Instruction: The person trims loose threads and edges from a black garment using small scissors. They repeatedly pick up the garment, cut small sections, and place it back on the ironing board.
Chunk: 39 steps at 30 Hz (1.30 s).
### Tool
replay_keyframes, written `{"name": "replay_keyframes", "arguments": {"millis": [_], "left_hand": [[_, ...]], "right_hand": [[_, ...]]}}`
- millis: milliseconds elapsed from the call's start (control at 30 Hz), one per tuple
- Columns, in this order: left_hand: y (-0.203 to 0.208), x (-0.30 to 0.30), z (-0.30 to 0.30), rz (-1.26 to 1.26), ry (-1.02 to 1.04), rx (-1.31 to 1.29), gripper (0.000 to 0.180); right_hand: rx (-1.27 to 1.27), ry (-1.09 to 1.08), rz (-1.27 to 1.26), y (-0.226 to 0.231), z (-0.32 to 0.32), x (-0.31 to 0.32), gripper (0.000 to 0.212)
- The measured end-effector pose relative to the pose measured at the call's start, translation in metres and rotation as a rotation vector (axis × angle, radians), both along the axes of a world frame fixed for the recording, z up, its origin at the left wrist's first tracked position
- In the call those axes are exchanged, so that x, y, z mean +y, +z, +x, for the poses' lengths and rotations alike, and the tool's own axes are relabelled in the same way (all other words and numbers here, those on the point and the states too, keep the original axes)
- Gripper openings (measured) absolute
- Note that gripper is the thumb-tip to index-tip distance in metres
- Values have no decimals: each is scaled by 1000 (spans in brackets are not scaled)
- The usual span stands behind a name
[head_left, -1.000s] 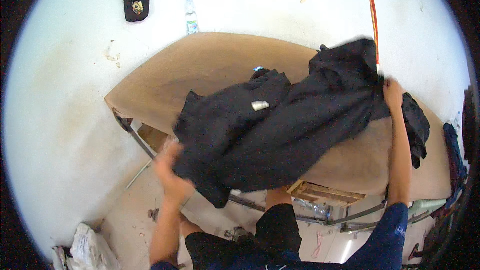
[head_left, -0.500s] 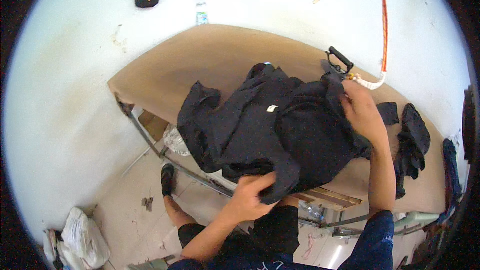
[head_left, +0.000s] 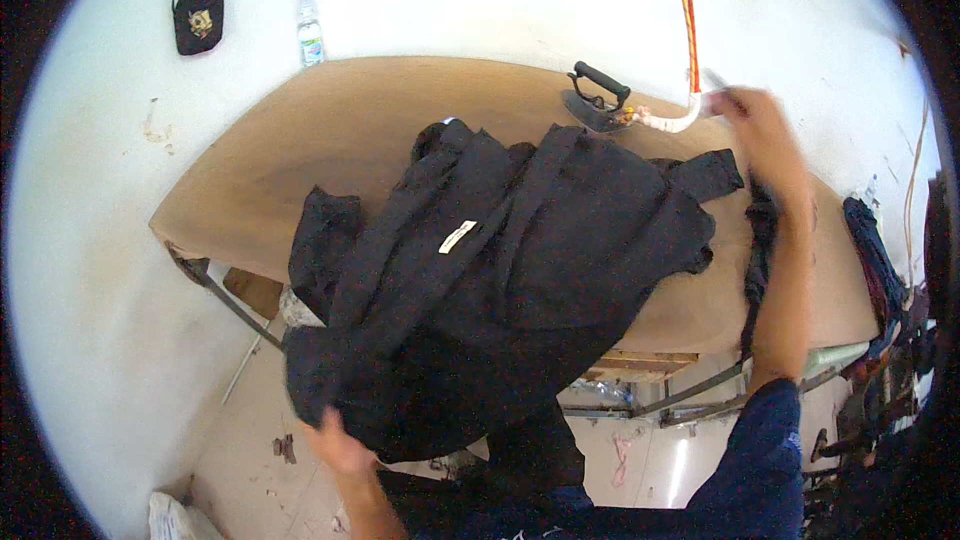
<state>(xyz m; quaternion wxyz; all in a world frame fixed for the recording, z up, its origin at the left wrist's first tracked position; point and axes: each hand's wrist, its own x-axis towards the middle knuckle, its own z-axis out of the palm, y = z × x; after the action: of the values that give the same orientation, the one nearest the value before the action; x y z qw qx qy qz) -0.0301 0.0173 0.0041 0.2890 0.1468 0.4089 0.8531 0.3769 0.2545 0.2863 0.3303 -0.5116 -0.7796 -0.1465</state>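
Observation:
A black garment (head_left: 590,260) with long sleeves and a small white label (head_left: 457,237) lies spread over the brown padded table, its near part hanging past the front edge. My left hand (head_left: 345,448) grips its near left edge, with the fingers partly behind the cloth. At the far right my right hand (head_left: 762,130) is raised off the garment, beside the iron's white-wrapped cord. Its fingers are closed around a small, thin greyish thing, too blurred to name. An iron (head_left: 597,98) with a black handle rests beyond the garment.
The brown table (head_left: 270,155) stands against the white wall. A water bottle (head_left: 311,30) is at its back edge, near a hanging black pouch (head_left: 199,22). An orange cord (head_left: 686,10) drops to the iron. Dark cloth (head_left: 872,260) hangs over the right end.
My right hand has let go of the garment and risen to the far right. The left hand has moved left, pulling the cloth flatter. My view has turned to the right.

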Motion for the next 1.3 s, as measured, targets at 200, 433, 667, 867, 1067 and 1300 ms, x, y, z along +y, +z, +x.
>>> {"name": "replay_keyframes", "arguments": {"millis": [200,433,667,867,1067,1300], "left_hand": [[77,28,106,203,-678,1485,58],[69,26,81,-69,-746,1163,66],[66,99,12,-225,80,1465,68],[46,110,-4,-454,144,1622,58],[13,100,31,-330,266,1436,50],[-27,72,49,-403,93,1306,39]], "right_hand": [[138,920,-797,-120,-171,-88,49],[760,514,-373,-61,-136,-52,13],[289,223,127,-25,36,103,26],[-64,-425,172,-94,20,63,47],[205,495,-159,-102,-130,-19,37],[-244,322,-191,-141,-211,23,45]]}}
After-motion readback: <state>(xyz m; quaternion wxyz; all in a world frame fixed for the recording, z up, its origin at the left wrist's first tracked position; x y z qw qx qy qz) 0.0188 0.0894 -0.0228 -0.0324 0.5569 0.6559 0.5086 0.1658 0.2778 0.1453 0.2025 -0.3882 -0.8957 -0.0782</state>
